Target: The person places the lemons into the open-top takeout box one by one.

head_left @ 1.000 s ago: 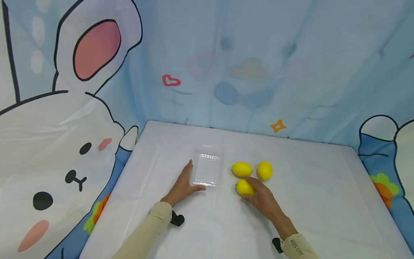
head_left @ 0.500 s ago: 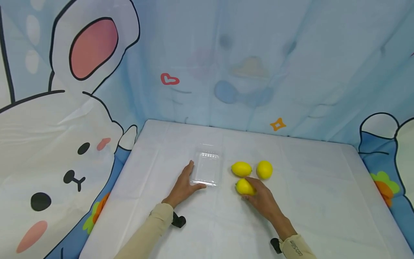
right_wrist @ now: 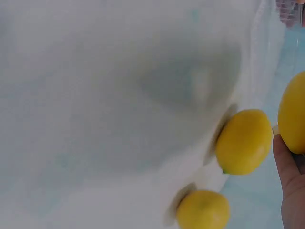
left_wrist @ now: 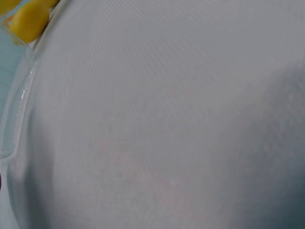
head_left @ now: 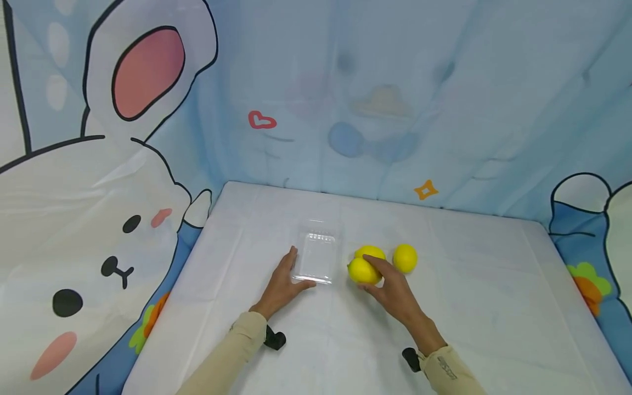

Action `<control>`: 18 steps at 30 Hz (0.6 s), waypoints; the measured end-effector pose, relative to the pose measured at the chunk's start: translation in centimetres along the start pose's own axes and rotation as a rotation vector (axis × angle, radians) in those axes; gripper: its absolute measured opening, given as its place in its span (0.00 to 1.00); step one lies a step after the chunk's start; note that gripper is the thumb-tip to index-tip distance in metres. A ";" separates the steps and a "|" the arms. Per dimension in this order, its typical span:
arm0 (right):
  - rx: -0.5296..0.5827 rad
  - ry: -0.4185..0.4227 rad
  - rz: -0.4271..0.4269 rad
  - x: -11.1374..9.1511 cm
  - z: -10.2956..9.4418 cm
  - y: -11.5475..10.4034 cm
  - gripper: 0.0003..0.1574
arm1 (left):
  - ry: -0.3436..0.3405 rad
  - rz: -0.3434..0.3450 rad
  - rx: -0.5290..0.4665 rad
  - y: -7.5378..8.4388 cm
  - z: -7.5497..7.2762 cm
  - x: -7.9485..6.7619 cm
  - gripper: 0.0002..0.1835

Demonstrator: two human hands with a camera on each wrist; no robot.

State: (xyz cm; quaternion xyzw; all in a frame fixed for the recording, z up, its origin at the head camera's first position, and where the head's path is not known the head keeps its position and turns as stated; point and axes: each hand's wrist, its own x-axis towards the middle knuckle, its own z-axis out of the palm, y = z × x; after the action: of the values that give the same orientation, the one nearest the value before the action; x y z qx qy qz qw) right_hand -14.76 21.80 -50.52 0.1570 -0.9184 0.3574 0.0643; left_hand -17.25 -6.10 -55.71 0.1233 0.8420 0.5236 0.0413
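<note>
My right hand [head_left: 395,291] pinches a yellow lemon [head_left: 363,271] between thumb and fingers. In the right wrist view this lemon [right_wrist: 294,112] is held off the table, at the right edge. A second lemon [head_left: 371,252] lies just behind it, partly covered in the head view. To the right sits a third lemon [head_left: 405,258]. On the left, a clear plastic box [head_left: 317,258] stands on the table. My left hand [head_left: 282,282] rests at the box's near left corner, thumb along the near edge and fingers, fairly straight, along the left side.
A white cloth covers the table [head_left: 494,307]. Behind it hangs a light blue printed curtain [head_left: 296,71], with a large cartoon rabbit [head_left: 89,219] at the left. Each wrist carries a small black camera, such as the left camera [head_left: 275,338].
The right hand has lifted its lemon and carried it a little left and away from me, so it now overlaps the lemon behind. The left hand and box stay about where they were.
</note>
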 end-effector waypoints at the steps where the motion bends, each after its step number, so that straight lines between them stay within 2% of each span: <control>1: 0.010 -0.002 -0.008 0.4 0.2 -0.3 0.44 | 0.001 0.000 -0.003 0.0 0.0 0.0 0.58; 10: 0.064 -0.060 -0.041 3.7 2.9 -3.1 0.42 | 0.001 -0.044 -0.006 -0.1 0.2 -0.1 0.57; 18: 0.033 -0.092 -0.053 5.3 4.9 -4.2 0.41 | 0.003 -0.027 0.003 0.1 0.1 -0.1 0.55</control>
State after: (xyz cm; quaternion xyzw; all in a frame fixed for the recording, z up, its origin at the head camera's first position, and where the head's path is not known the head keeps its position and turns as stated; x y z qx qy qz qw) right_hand -18.42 14.27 -50.23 0.1985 -0.9100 0.3629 0.0291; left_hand -17.06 -5.97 -55.70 0.1112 0.8443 0.5220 0.0470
